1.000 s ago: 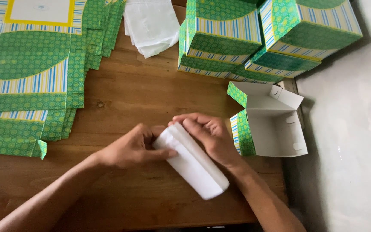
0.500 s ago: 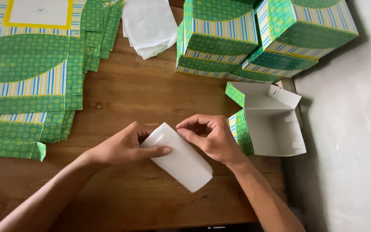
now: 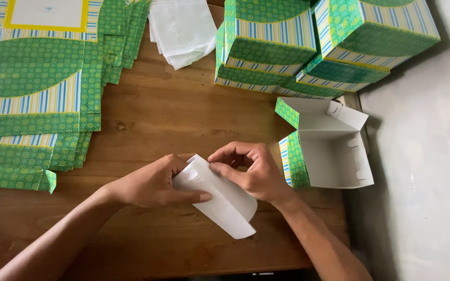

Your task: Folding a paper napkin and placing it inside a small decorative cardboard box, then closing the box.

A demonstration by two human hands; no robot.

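A white sheet of paper (image 3: pixel 225 205), curled into a loose tube, is between both my hands above the wooden table (image 3: pixel 173 114). My left hand (image 3: pixel 154 184) grips its near left side with the thumb laid across the sheet. My right hand (image 3: pixel 251 171) pinches the sheet's upper edge with fingers bent. Just right of my right hand an open green patterned box (image 3: pixel 326 145) lies on its side, white inside, lid flap up.
Flat green and striped box blanks (image 3: pixel 32 88) are stacked at the left. A pile of white paper sheets (image 3: pixel 180 28) lies at the top middle. Several assembled green boxes (image 3: pixel 308 44) are stacked at the top right. A grey wall (image 3: pixel 428 156) bounds the table's right edge.
The paper has been turned and unrolled from a tight tube to a looser, flatter curl. Both hands have shifted along it; my right fingers now pinch its top edge.
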